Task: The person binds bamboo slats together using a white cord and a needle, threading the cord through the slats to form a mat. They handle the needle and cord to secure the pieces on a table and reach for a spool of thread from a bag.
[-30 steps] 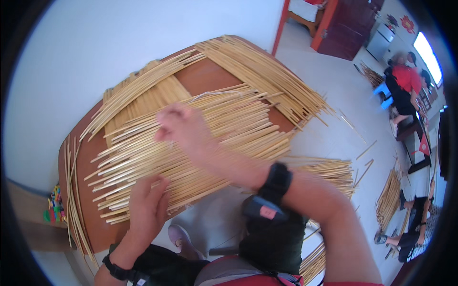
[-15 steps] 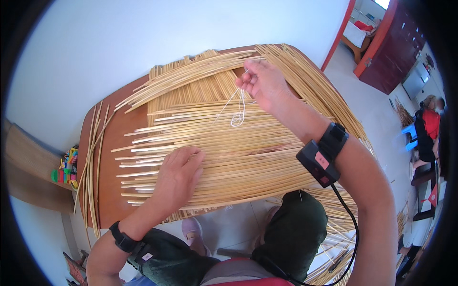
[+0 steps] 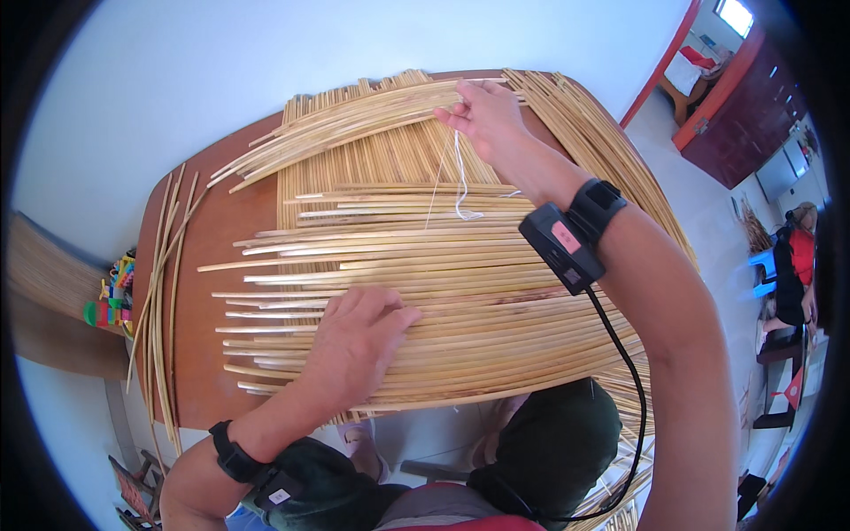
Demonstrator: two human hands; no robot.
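Note:
Long straw-coloured stalks (image 3: 496,323) lie side by side as a wide layer across a brown table (image 3: 199,305). My left hand (image 3: 352,343) rests palm down on the layer's left part, fingers lightly bent and thumb apart, holding nothing. Raised above the far side of the layer, my right hand (image 3: 490,122) pinches a white thread (image 3: 461,173). A loop of it hangs down onto the stalks, and a thin strand runs taut to the layer. Whether a needle is between those fingertips is hidden.
A loose bundle of stalks (image 3: 354,124) lies across a slatted mat (image 3: 390,159) at the back. More stalks (image 3: 589,142) line the right edge, and several thin ones (image 3: 159,283) lie at the left. On the right, beyond the table, a person (image 3: 801,257) sits near a door (image 3: 744,115).
My right hand has risen slightly away from me with the thread, whose loop now hangs straighter. My left hand has shifted a little right along the stalks, and the view has tilted slightly.

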